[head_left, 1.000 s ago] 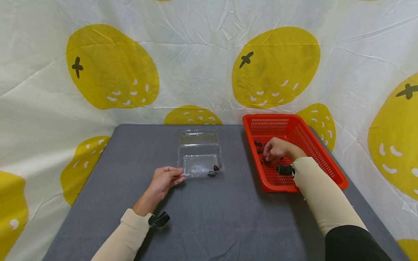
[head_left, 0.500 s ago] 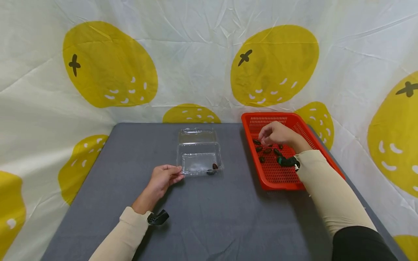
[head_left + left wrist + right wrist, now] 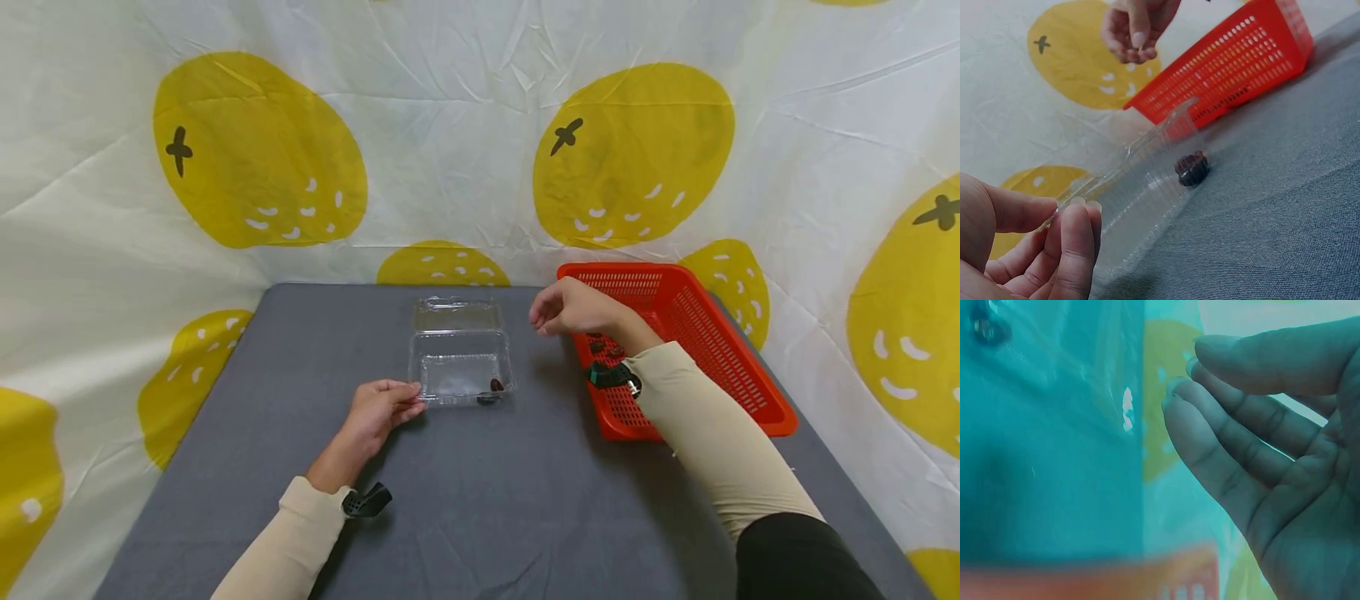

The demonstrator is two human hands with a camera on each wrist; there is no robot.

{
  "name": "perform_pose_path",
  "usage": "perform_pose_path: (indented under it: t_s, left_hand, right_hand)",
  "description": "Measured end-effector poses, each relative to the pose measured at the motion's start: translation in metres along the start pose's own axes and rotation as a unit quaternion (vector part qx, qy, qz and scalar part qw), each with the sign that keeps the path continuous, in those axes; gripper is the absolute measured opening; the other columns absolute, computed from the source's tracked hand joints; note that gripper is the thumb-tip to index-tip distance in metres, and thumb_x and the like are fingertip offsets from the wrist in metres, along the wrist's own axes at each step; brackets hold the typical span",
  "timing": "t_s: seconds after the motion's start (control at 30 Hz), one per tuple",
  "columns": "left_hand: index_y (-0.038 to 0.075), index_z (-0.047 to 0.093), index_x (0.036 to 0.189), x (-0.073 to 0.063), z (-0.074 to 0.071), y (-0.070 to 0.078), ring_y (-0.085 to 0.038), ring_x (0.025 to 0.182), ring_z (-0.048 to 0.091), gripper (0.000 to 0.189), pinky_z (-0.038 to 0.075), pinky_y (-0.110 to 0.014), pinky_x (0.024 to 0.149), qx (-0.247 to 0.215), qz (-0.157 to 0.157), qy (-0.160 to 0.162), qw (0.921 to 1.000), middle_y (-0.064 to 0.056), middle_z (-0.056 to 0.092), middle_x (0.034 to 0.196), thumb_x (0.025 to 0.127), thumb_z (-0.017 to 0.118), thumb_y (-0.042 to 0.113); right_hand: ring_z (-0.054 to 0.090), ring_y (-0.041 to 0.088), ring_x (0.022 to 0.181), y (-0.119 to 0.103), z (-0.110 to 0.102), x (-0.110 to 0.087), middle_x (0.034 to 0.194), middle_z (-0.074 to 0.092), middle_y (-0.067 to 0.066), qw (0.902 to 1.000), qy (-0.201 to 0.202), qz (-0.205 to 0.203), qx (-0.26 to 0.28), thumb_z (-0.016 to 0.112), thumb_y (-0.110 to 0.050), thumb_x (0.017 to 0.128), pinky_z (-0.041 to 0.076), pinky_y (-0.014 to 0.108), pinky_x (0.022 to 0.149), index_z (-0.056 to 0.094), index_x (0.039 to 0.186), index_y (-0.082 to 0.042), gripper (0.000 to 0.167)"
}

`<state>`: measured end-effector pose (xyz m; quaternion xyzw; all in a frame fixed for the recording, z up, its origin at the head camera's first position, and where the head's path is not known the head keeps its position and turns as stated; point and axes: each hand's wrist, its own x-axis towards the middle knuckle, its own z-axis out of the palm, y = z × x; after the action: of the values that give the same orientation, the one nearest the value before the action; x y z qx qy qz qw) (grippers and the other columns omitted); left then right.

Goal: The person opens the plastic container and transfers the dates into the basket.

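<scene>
My left hand pinches the near left corner of a clear plastic clamshell box, thumb over fingers at its rim. The box lies open, lid folded back. Two small, dark brown, glossy oval pieces lie in its near right corner. My right hand is held up over the left rim of a red perforated plastic basket. Its thumb and fingers curve toward each other in the right wrist view; I cannot tell whether something is between the fingertips. Several similar dark pieces lie in the basket, partly behind the right wrist.
A grey cloth covers the table. Behind it and at both sides hangs a white sheet with yellow fruit prints. The basket stands at the table's right side, the box left of it. A dark band sits on the left wrist.
My right hand has risen out of the basket and moved left over its rim toward the box. The left hand and the box stay where they were.
</scene>
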<state>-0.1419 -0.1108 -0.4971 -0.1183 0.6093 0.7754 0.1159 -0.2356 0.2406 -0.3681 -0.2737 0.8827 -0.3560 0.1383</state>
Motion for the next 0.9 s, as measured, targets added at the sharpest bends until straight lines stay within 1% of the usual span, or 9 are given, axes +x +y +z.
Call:
perform_pose_path:
  t_s: [0.13,0.27,0.37,0.47,0.57,0.67,0.77,0.83,0.9]
  left_hand:
    - [-0.002,0.073,0.096,0.001,0.0,-0.001,-0.013,0.068,0.075,0.003,0.066,-0.025,0.069,-0.007,0.006,0.0,1.0,-0.007,0.077,0.083,0.097,0.07,0.001]
    - [-0.003,0.072,0.097,0.001,-0.001,-0.002,-0.014,0.068,0.075,0.004,0.066,-0.025,0.069,-0.011,0.009,-0.004,0.9999,-0.007,0.076,0.082,0.097,0.07,0.0]
    - [-0.004,0.071,0.1,0.002,-0.001,-0.004,-0.014,0.069,0.075,0.006,0.066,-0.024,0.069,-0.013,0.008,-0.004,0.9999,-0.007,0.076,0.083,0.097,0.07,0.001]
    - [-0.007,0.071,0.104,0.003,-0.001,-0.005,-0.013,0.069,0.075,0.01,0.066,-0.025,0.07,-0.013,0.011,-0.005,0.9998,-0.007,0.077,0.084,0.096,0.07,0.0]
    - [-0.008,0.071,0.104,0.004,0.0,-0.007,-0.013,0.068,0.075,0.012,0.066,-0.025,0.069,-0.011,0.013,-0.002,0.9999,-0.008,0.077,0.084,0.096,0.071,0.001]
    - [-0.005,0.073,0.099,0.004,0.0,-0.008,-0.013,0.067,0.074,0.007,0.066,-0.025,0.068,-0.012,0.011,0.004,0.9999,-0.007,0.076,0.081,0.096,0.072,0.001]
    - [-0.002,0.073,0.093,0.004,0.0,-0.009,-0.013,0.066,0.074,0.004,0.066,-0.025,0.067,-0.02,0.008,0.008,0.9997,-0.007,0.076,0.08,0.096,0.07,-0.001]
    - [-0.001,0.073,0.092,0.004,0.0,-0.01,-0.013,0.066,0.074,0.005,0.066,-0.024,0.067,-0.024,0.008,0.008,0.9996,-0.007,0.076,0.08,0.096,0.07,-0.002]
    - [-0.001,0.073,0.092,0.004,-0.001,-0.011,-0.013,0.066,0.074,0.005,0.065,-0.024,0.067,-0.027,0.01,0.011,0.9995,-0.007,0.076,0.081,0.096,0.069,-0.002]
  right_hand:
    - [0.069,0.016,0.082,-0.012,0.023,0.018,0.09,0.076,0.009,0.9986,-0.05,-0.02,0.002,0.075,0.003,0.087,0.062,0.028,0.078,0.077,0.097,-0.004,0.012]
    - [0.068,0.013,0.08,-0.018,0.051,0.035,0.089,0.075,0.011,0.9943,-0.102,-0.033,0.001,0.074,0.007,0.085,0.061,0.026,0.076,0.076,0.097,-0.001,0.015]
    - [0.066,0.01,0.079,-0.018,0.072,0.046,0.089,0.074,0.012,0.9884,-0.145,-0.041,-0.019,0.074,0.007,0.083,0.059,0.023,0.074,0.075,0.101,0.003,0.018]
    - [0.064,0.008,0.077,-0.016,0.089,0.056,0.087,0.074,0.01,0.9821,-0.177,-0.036,-0.052,0.074,0.009,0.08,0.057,0.02,0.071,0.075,0.102,0.005,0.023]
    - [0.063,0.007,0.075,-0.014,0.102,0.061,0.084,0.073,0.006,0.9775,-0.187,-0.021,-0.096,0.073,0.011,0.075,0.055,0.018,0.068,0.076,0.099,0.002,0.026]
    - [0.063,0.009,0.074,-0.013,0.112,0.065,0.081,0.072,0.001,0.9709,-0.193,-0.01,-0.141,0.071,0.012,0.073,0.053,0.019,0.063,0.077,0.094,-0.003,0.026]
    - [0.061,0.009,0.072,-0.013,0.12,0.069,0.076,0.069,-0.003,0.9614,-0.201,-0.018,-0.186,0.067,0.012,0.074,0.05,0.018,0.06,0.078,0.087,-0.007,0.025]
    - [0.057,0.009,0.069,-0.013,0.124,0.071,0.072,0.067,-0.005,0.9582,-0.203,-0.025,-0.2,0.067,0.012,0.074,0.046,0.018,0.057,0.077,0.08,-0.009,0.024]
    - [0.054,0.007,0.066,-0.012,0.127,0.073,0.069,0.064,-0.007,0.9566,-0.197,-0.038,-0.212,0.068,0.012,0.072,0.044,0.017,0.057,0.076,0.075,-0.01,0.024]
